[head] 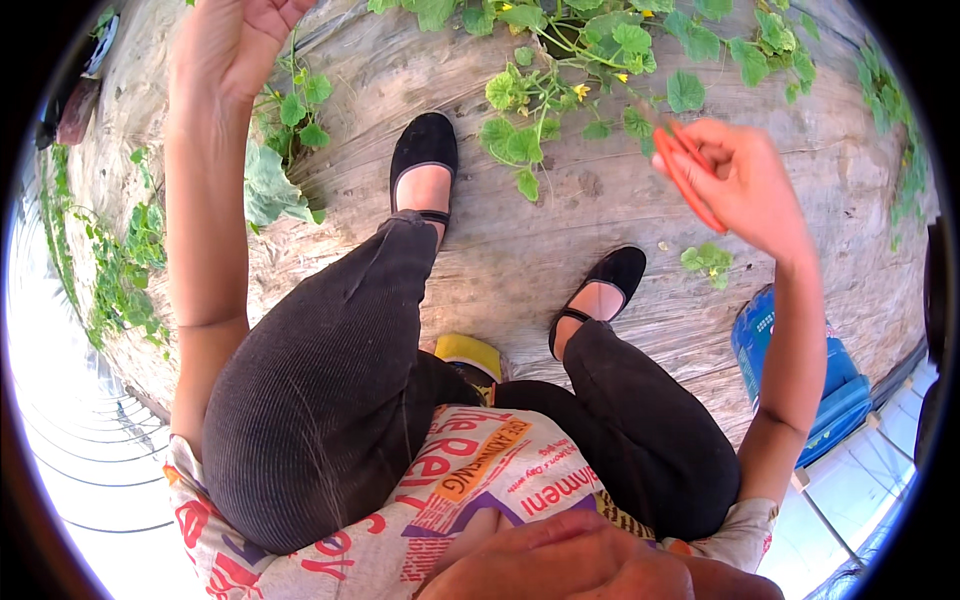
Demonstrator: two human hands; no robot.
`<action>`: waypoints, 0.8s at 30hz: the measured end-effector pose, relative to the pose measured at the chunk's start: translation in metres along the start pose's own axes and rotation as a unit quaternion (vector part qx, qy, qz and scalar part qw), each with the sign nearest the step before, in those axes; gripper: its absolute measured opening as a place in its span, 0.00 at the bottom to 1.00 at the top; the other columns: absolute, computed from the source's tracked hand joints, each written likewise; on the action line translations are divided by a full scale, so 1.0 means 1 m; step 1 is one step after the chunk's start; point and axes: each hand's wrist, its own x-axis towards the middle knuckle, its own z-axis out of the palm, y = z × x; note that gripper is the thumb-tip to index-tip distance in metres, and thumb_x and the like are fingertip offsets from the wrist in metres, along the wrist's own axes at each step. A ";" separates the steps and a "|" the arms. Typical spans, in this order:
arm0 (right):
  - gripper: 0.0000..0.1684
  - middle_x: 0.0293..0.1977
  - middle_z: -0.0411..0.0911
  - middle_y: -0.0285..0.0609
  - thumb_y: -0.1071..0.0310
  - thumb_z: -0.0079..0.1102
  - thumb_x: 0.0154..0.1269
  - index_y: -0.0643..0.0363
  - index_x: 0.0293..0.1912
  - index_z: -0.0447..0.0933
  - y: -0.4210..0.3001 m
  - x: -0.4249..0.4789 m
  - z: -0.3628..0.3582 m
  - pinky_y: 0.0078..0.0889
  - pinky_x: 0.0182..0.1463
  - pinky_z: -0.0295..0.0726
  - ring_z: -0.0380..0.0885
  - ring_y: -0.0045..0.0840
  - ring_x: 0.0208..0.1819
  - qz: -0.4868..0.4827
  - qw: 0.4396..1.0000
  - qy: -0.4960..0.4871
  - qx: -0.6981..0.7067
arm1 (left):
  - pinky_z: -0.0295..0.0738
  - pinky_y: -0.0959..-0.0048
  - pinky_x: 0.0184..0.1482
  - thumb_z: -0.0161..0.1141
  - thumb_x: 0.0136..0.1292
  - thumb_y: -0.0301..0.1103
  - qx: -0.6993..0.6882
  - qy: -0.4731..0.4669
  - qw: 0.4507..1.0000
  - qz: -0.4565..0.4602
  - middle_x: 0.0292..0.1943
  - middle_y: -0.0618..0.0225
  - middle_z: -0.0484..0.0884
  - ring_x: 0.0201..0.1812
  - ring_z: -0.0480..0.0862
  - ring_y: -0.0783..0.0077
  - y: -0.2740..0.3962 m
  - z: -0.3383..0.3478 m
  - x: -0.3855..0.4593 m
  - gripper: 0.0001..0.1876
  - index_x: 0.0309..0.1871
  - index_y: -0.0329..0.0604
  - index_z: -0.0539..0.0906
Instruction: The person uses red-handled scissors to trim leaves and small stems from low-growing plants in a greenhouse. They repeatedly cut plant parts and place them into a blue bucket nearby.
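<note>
In my right hand is a pair of red-handled scissors; their blades point up and left and are blurred. The blades are close to the lower leaves of a vine plant with yellow flowers, though I cannot tell if they touch it. My left hand reaches to the upper left, its fingers mostly cut off by the picture's top edge, so whether it holds anything is hidden. Below that hand grows a smaller vine plant, beside a large pale leaf.
Plastic film covers the ground under my black shoes. A blue plastic container is at right, near a small seedling. A yellow-rimmed object sits between my legs. More vines line the left side.
</note>
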 end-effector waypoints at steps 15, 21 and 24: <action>0.26 0.15 0.73 0.49 0.48 0.65 0.68 0.63 0.30 0.84 -0.020 0.062 -0.039 0.40 0.30 0.73 0.75 0.43 0.20 -0.031 0.951 0.135 -0.278 | 0.85 0.69 0.49 0.62 0.74 0.25 0.041 -0.150 0.987 0.035 0.49 0.51 0.88 0.45 0.91 0.64 -0.048 -0.065 -0.052 0.05 0.49 0.37 0.82; 0.26 0.14 0.71 0.43 0.47 0.67 0.70 0.64 0.32 0.84 0.007 0.042 -0.030 0.34 0.25 0.68 0.72 0.26 0.16 0.019 0.978 0.132 -0.159 | 0.84 0.69 0.48 0.61 0.73 0.28 0.084 -0.081 0.988 -0.100 0.50 0.55 0.87 0.46 0.89 0.64 -0.097 -0.107 -0.078 0.10 0.54 0.33 0.82; 0.23 0.14 0.71 0.37 0.51 0.68 0.72 0.64 0.34 0.84 0.017 0.031 -0.025 0.30 0.23 0.63 0.69 0.17 0.15 0.038 0.988 0.113 -0.098 | 0.85 0.69 0.48 0.61 0.73 0.28 0.066 -0.050 0.984 -0.155 0.49 0.55 0.88 0.45 0.89 0.64 -0.127 -0.124 -0.082 0.10 0.53 0.34 0.81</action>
